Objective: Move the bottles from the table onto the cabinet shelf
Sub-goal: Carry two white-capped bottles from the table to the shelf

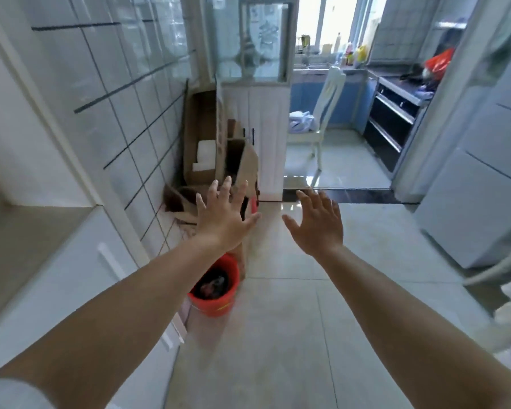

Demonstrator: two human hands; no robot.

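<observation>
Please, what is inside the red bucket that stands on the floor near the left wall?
Inside the red bucket something dark lies, perhaps a cloth or rubbish; the blur does not let me tell which. The left forearm passes beside its rim, and the bucket's depth hides whatever is underneath.

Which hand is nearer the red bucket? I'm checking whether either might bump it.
Left. The left hand is spread open in the air above and just beyond the red bucket by the wall; the right hand is open over bare floor, farther to its right.

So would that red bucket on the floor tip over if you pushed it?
Probably it would slide rather than tip: the red bucket looks squat and wide-mouthed, on smooth glossy floor tiles. Dark stuff inside may add some weight, though the contents are unclear.
</observation>
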